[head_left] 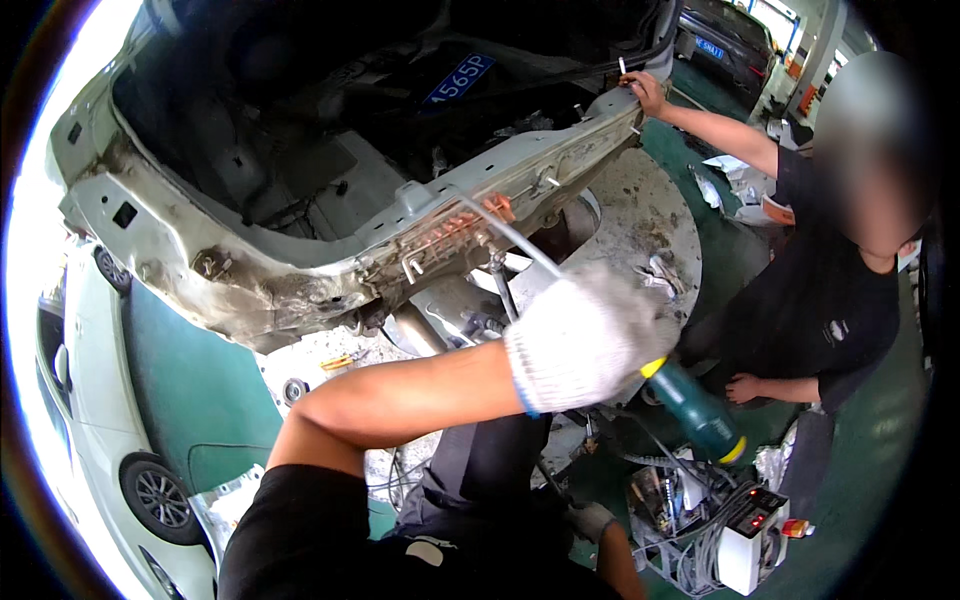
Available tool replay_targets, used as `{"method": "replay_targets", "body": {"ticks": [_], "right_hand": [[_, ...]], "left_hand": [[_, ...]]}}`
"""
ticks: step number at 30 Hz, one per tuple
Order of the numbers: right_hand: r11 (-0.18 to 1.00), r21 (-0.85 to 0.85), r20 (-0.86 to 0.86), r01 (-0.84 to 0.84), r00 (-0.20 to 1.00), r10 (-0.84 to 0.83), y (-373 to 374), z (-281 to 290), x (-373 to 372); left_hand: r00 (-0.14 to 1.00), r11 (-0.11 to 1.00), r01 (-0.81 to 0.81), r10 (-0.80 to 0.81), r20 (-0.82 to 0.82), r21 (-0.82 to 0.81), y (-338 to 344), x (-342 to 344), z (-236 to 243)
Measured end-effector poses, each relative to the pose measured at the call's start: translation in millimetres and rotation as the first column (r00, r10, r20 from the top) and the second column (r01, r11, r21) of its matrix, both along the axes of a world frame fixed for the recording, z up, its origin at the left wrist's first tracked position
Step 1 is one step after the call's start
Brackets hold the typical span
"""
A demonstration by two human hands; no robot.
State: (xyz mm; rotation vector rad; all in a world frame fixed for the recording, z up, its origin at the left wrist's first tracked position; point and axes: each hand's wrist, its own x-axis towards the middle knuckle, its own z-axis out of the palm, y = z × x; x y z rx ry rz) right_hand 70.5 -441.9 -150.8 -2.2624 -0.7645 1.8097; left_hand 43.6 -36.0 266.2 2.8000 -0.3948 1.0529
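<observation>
- The left hand [592, 338], white-gloved, is closed around a rod tool [693, 408] just in front of the stripped car's rear panel [230, 290].
- The tool's tip reaches that panel's upper edge, beside the copper-coloured row [450, 228]; contact I cannot tell.
- The right hand [590, 520], gloved, hangs low and well apart from the panel; its grip I cannot tell.
- A co-worker's hand [648, 93] rests at the panel's right end.
- A white car [105, 375] stands left of the panel.
</observation>
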Motion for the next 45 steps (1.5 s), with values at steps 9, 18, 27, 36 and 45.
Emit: {"method": "replay_targets", "body": {"ticks": [9, 18, 27, 36, 45], "right_hand": [[0.319, -0.059, -0.198, 0.946, 0.302, -0.932, -45, 90, -38], [0.194, 0.083, -0.111, 0.978, 0.202, -0.973, -28, 121, -78], [0.326, 0.729, 0.194, 0.602, 0.275, -0.942, -31, 196, -50], [-0.4, 0.688, -0.586, 0.606, 0.138, -0.799, 38, 283, -40], [-0.164, 0.892, -0.344, 0.42, 0.399, -0.85, 117, 324, -38]], "left_hand": [[0.984, 0.97, 0.099, -0.129, -0.121, -0.224, -2, 13, 24], [0.957, 0.928, 0.147, -0.221, -0.19, -0.342, 4, 14, 29], [0.944, 0.951, 0.14, -0.212, -0.251, -0.276, 2, 23, 19], [0.989, 0.977, 0.139, -0.146, -0.032, -0.162, -1, 22, 5], [0.997, 0.987, 0.072, -0.065, 0.053, -0.147, -4, 27, 8]]}}
